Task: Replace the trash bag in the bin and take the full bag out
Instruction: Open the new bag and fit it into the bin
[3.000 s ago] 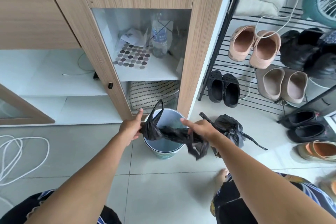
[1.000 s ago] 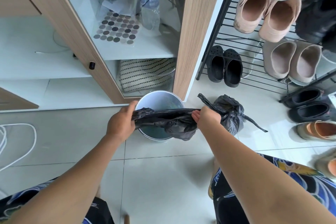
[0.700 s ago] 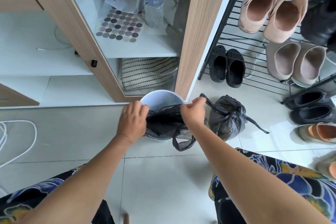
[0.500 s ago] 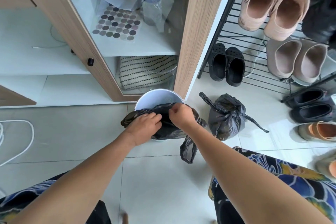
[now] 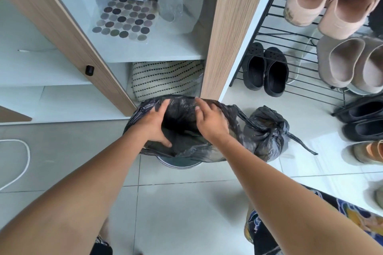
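Bag [image 5: 182,116] lay mouth-up over bin [image 5: 178,165], directly below; left hand [image 5: 153,124] and right hand [image 5: 209,122] pressed inside, fingers spread apart.

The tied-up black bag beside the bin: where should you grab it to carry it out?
Grip the full bag at its knot, coming from above. The knot sits on top, with two tied ends sticking out sideways, so fingers can likely hook under them.

The bag [image 5: 182,103] is thin, glossy, crinkled black plastic, the cabinet [image 5: 226,27] matt wood grain, the floor [image 5: 176,203] smooth tile, the rack [image 5: 298,58] apparently metal wire.
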### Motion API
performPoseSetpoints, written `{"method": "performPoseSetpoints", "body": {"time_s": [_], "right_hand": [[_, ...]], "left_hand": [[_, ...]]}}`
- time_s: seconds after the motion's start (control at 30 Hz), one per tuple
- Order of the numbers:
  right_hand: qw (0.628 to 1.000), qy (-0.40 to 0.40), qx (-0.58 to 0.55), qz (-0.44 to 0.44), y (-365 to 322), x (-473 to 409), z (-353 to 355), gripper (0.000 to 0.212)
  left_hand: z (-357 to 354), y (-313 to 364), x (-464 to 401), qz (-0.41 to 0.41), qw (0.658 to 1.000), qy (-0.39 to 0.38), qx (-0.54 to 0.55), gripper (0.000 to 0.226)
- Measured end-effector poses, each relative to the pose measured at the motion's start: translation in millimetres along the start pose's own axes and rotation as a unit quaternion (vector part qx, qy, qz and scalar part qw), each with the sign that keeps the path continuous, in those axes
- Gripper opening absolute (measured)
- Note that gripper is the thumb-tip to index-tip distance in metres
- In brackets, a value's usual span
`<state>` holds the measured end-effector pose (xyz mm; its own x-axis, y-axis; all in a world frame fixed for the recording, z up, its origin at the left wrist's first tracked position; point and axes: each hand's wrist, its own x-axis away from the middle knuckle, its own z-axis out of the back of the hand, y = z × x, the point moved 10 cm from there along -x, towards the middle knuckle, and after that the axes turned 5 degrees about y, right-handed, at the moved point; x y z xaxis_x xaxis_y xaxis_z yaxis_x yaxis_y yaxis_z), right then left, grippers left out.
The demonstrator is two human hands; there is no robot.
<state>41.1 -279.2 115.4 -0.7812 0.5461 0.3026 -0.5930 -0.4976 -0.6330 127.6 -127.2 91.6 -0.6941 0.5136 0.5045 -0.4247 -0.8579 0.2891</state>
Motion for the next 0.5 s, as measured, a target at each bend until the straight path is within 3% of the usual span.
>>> {"method": "performPoseSetpoints", "body": {"time_s": [0.17,0.33,0.43,0.5], "right_hand": [[0.99,-0.06,-0.098,-0.08,29,-29,-13,0.045],[0.985,-0.065,-0.103,-0.122,65,-49,-31,0.052],[0.965,-0.063,-0.178,-0.18,85,-51,-38,0.051],[0.943,-0.051,-0.233,-0.232,102,-51,-43,0.049]], "left_hand": [[-1,-30,-29,0.029,0.998,-0.046,0.023,0.15],[-14,-45,-47,0.052,0.979,-0.069,0.183,0.13],[-28,-61,-53,0.088,0.933,-0.094,0.337,0.109],[-38,-73,-53,0.131,0.871,-0.104,0.463,0.098]]}}
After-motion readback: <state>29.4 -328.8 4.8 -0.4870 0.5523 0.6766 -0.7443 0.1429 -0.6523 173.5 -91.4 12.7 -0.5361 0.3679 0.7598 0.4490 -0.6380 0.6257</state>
